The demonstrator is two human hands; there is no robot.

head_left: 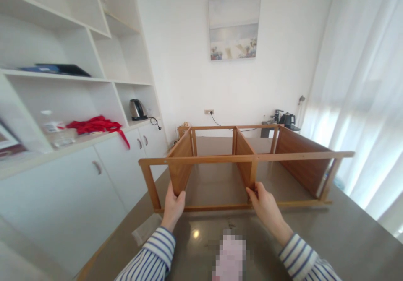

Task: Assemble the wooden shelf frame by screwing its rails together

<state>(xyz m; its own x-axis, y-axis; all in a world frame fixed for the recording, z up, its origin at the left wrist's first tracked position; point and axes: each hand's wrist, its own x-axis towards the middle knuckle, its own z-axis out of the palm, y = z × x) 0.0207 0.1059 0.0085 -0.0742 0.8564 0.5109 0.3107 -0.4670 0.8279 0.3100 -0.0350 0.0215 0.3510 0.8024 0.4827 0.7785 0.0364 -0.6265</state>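
A wooden shelf unit (pixel 214 160) lies on its side across the brown table, its three boards standing upright between the rails. My left hand (pixel 174 205) grips the lower edge of the left board (pixel 181 167), thumb on its right side. At the middle board (pixel 244 157), my right hand (pixel 264 207) pinches the short upright beside it near the bottom rail. The right board (pixel 302 159) is untouched. Some fingertips of both hands are hidden behind the wood.
The table (pixel 355 226) carries a clear plastic bag (pixel 146 229) and a blurred pink item (pixel 231 256). White cabinets with a kettle (pixel 137 109) and red cloth (pixel 96 124) line the left. A coffee corner with a black kettle (pixel 288 119) stands behind; curtains (pixel 362 105) hang right.
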